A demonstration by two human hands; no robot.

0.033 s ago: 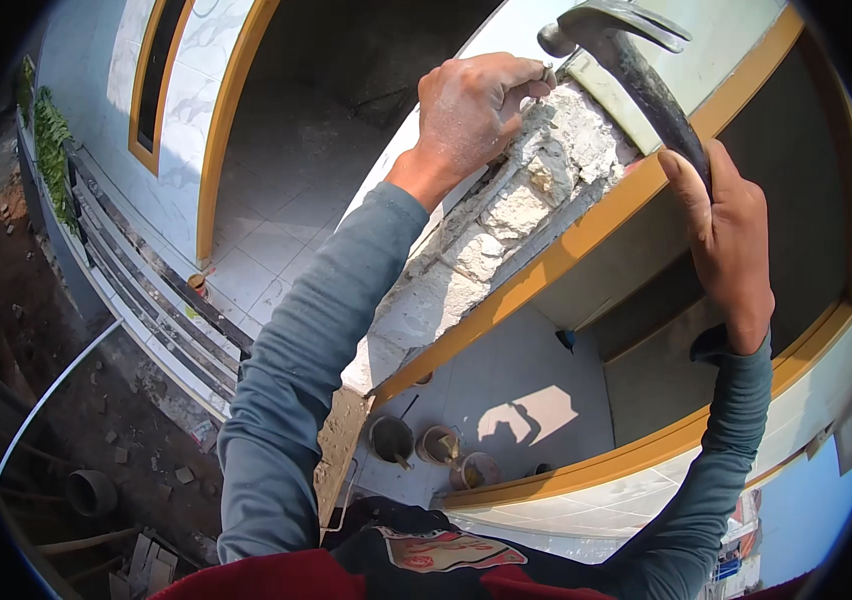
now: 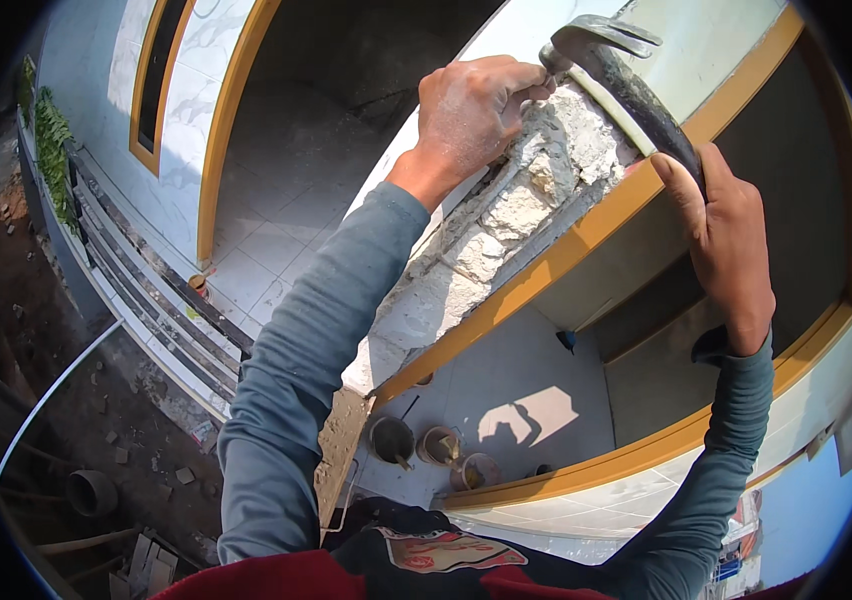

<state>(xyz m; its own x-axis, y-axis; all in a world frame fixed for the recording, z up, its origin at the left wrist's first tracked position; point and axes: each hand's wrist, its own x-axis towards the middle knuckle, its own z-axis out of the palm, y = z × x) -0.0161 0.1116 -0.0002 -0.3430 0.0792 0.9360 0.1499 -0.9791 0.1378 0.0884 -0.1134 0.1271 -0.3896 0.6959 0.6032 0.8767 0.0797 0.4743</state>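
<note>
My left hand (image 2: 471,115), dusted white, is closed in a pinch at the upper end of the wall's rough broken edge (image 2: 536,195). Between its fingertips is a small dark nail, mostly hidden by the fingers. My right hand (image 2: 729,235) grips the dark handle of a claw hammer (image 2: 636,95). The hammer's striking face is right at my left fingertips, at the nail. Its claw points right and away. Beside the handle runs the pale edge of a tile or panel (image 2: 611,110).
Yellow-brown frames (image 2: 506,320) border the wall top and the opening at right. Far below, several buckets (image 2: 391,440) stand on the tiled floor. At left are dark rails (image 2: 156,275), green plants (image 2: 51,150) and a thin white pipe (image 2: 51,390) over rubble-strewn ground.
The hammer head has come down and slightly left, from just above my left fingertips to right against them. My left hand has stayed in place.
</note>
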